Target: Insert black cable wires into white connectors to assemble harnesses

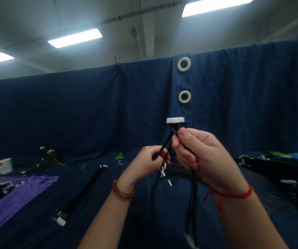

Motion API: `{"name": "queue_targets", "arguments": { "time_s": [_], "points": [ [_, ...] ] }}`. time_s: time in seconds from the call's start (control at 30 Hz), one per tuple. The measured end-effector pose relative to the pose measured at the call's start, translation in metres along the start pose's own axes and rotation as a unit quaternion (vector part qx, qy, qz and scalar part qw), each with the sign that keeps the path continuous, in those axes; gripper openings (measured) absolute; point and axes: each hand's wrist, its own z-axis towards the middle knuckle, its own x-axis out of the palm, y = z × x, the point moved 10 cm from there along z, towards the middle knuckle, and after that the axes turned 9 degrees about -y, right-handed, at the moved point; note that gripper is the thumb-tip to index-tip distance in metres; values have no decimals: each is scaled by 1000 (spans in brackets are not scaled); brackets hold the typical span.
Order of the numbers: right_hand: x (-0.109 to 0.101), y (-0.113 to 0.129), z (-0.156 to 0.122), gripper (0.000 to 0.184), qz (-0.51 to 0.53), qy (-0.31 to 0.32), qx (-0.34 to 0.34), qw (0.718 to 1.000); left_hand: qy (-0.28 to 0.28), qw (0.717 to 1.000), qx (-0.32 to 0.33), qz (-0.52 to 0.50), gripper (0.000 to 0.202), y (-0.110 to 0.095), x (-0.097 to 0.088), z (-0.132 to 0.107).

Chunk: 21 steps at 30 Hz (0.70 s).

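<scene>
In front of me a black cable bundle [194, 204] is held up in the air, with a white connector [175, 120] at its top end. My right hand [205, 155] is closed around the black strands just below that connector, thumb on top. From this hand the strands hang down to a pale, blurred end piece. My left hand [146, 160] is closed on some black strands of the same bundle, left of and a little lower than the right. Its fingertips are partly hidden behind the strands. Below the hands lie small white connectors [170, 182] on the blue cloth.
Another black cable bundle [81, 192] with white ends lies to the left. Further left are a purple bag [32, 193], a white cup [3, 166] and flowers [49, 157]. More black cables [275, 169] are heaped at right. A blue curtain [86, 110] stands behind.
</scene>
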Motion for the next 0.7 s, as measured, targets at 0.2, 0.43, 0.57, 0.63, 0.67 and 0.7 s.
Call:
{"name": "queue_targets", "arguments": {
  "time_s": [0.2, 0.43, 0.57, 0.63, 0.67, 0.7],
  "points": [
    [-29, 60, -34, 27, 58, -78, -101, 990, 134, 982, -61, 118, 14, 81, 26, 4],
    [-29, 36, -27, 33, -48, 17, -3, 999, 68, 991, -25, 117, 17, 51, 2, 7],
    [-6, 5, -14, 32, -61, 101, 42, 992, 20, 999, 40, -17, 36, -25, -3, -8],
    [4, -7, -11, 32, -67, 124, 62, 988, -15, 986, 63, -157, 35, -50, -8, -17],
    [8, -12, -11, 32, -71, 133, 73, 986, -34, 978, 62, -196, 32, -55, -11, -19],
    [12, -17, -11, 32, -77, 141, 83, 984, -48, 972, 52, -222, 28, -56, -12, -21]
  ]
}}
